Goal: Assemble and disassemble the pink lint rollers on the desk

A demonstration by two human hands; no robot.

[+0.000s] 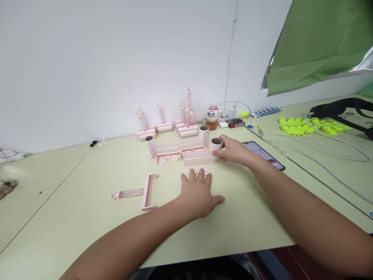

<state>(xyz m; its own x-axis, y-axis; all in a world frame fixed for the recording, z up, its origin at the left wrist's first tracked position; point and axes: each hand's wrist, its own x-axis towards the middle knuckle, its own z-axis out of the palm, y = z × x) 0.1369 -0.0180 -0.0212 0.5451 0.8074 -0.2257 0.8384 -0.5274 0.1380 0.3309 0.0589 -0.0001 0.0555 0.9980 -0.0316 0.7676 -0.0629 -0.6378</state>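
Note:
My right hand (pixel 233 151) is closed around a white lint roller refill roll (pixel 215 152) that stands upright on the table, its brown cardboard core facing up. My left hand (pixel 198 194) lies palm down with fingers spread, its fingertips at two pink round caps (pixel 205 171). To its left a pink lint roller handle (pixel 147 192) with an empty frame and a clear grip lies flat. Just behind my hands are a pink roller piece with a clear cover (pixel 196 157), another opened pink piece (pixel 168 157), and two more upright rolls, one at the left (pixel 150 144), one farther back (pixel 203 132).
Several pink lint rollers (pixel 164 127) stand along the wall. Beside them is a labelled bottle (pixel 212 116). A phone (pixel 264 155) lies right of my right hand, with white cables (pixel 326 169) and yellow pieces (pixel 314 126) beyond it.

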